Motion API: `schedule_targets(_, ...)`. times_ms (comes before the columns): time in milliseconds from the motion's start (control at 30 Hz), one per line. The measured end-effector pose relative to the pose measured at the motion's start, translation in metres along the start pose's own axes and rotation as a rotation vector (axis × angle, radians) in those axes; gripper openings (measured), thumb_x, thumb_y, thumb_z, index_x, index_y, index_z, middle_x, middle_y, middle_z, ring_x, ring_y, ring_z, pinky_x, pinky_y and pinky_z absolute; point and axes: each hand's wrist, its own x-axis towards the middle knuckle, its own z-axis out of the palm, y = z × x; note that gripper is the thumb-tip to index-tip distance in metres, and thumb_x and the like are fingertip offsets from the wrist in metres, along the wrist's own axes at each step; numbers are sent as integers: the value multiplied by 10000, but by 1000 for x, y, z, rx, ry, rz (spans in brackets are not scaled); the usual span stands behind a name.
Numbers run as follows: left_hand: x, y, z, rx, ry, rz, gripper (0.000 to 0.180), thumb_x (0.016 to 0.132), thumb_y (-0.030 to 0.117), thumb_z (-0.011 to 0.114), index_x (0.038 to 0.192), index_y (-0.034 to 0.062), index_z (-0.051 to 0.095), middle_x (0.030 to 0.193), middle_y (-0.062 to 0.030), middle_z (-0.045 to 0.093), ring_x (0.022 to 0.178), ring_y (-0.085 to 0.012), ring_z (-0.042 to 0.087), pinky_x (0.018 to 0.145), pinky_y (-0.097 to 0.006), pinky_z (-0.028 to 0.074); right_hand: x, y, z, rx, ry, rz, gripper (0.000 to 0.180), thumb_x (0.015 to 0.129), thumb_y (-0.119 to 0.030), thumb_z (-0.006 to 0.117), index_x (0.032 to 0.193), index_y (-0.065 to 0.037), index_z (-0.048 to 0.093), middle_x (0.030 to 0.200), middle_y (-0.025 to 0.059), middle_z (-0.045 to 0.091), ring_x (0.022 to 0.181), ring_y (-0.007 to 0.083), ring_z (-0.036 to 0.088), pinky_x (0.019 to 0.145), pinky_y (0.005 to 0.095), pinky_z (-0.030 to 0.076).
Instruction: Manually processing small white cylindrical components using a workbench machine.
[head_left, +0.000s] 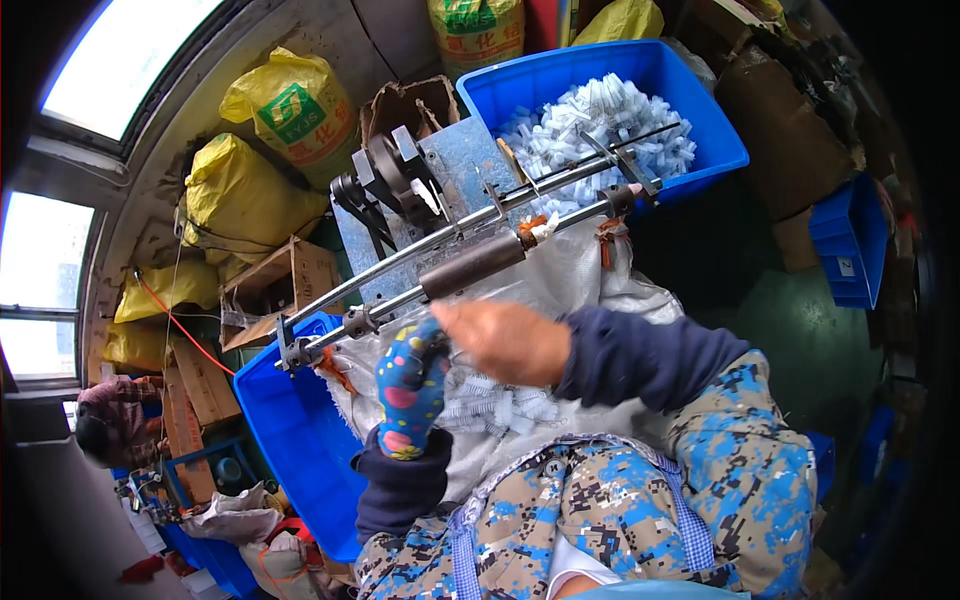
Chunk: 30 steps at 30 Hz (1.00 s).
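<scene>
Here's the left hand (408, 395) in a blue glove patterned with pink and yellow spots, upright over the lap, its fingers curled in toward the right. Right beside it comes the bare right hand (512, 342), badly blurred, reaching in from a navy sleeve, fingers bent and tips at the glove's upper end. Is anything pinched between them? Can't tell; the blur hides both the gap and any grip, and whether the hands touch is just as unclear.

Just below those fingers, on the near side, lies a loose heap of translucent, comb-like plastic pieces (495, 405), resting on a white woven plastic sheet (640, 290) spread over the lap. The heap sits apart from the visible right fingers, nearer the glove's right edge.

Just beyond the fingertips, on the far side, there's a dark metal cylinder (472, 266) on a steel rod, slanting from near left to far right. Farther out, a blue-grey metal bench (465, 160) carries black machine parts. Far right, a blue plastic bin (715, 135) is piled with more translucent pieces (610, 115); left of the glove, a second blue bin (285, 420) stands below the rod's end.
</scene>
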Motion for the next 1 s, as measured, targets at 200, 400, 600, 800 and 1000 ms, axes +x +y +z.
schedule_targets(200,-13,-13,-2,473,-124,-278,696,659,113,729,1276,76,411,850,-115,603,739,-232,597,691,-317,476,22,50,-40,-316,94,214,110,742,-70,497,851,-58,504,704,124,578,607,284,610,525,381,493)
schedule_targets(400,-25,-75,21,419,-426,-378,391,668,217,683,1017,70,584,815,-136,629,775,-308,604,666,-388,477,81,122,-21,-635,28,405,152,751,-148,523,819,-95,649,960,110,547,943,265,518,759,408,388)
schedule_targets(600,-16,-56,10,53,-175,-226,250,635,0,677,874,67,640,698,-118,591,673,-285,581,587,-341,460,80,126,-15,-659,69,419,160,753,-156,537,838,-96,658,973,112,549,940,278,517,731,411,404)
schedule_targets(800,0,-27,2,138,-171,107,329,595,-53,675,885,99,648,759,-85,584,698,-276,565,586,-343,455,78,129,-17,-608,23,379,166,771,-136,512,885,-96,627,980,132,556,953,278,512,739,427,409)
schedule_targets(1000,-8,-33,4,274,-141,255,322,606,-21,685,895,106,620,742,-58,563,694,-266,551,594,-342,442,88,118,-24,-494,-52,467,195,777,-107,485,902,-105,636,1011,97,568,1066,270,444,874,481,285)
